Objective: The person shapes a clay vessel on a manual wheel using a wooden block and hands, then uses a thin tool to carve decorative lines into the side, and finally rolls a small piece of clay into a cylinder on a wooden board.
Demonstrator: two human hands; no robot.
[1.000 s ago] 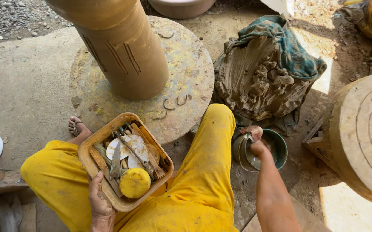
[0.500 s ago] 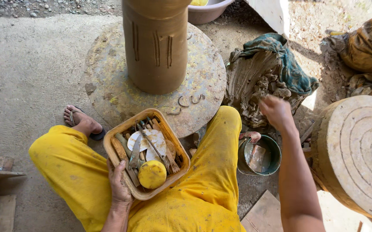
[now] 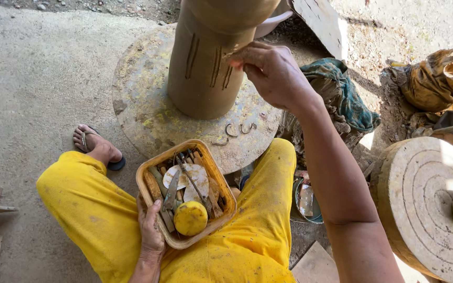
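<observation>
A tall brown clay vessel (image 3: 205, 63) with carved vertical grooves stands on a round stone turntable (image 3: 148, 115). My right hand (image 3: 271, 73) is raised against its right side, fingers pinched on a small tool whose tip touches the clay. My left hand (image 3: 150, 230) grips the near rim of a tan tray (image 3: 150, 170) resting on my lap. The tray holds several shaping tools and a yellow sponge ball (image 3: 191, 218). I sit in yellow trousers.
A small water bucket (image 3: 306, 202) sits by my right knee. A cloth-covered clay lump (image 3: 341, 99) lies behind it. A round wooden wheel (image 3: 425, 194) stands at the right. Clay curls (image 3: 234, 131) lie on the turntable. My sandalled foot (image 3: 95, 147) rests at the left.
My right hand rose from the water bucket, passed the clay lump and reached the vessel's side. The view moved closer to the vessel. My left hand stayed on the tray.
</observation>
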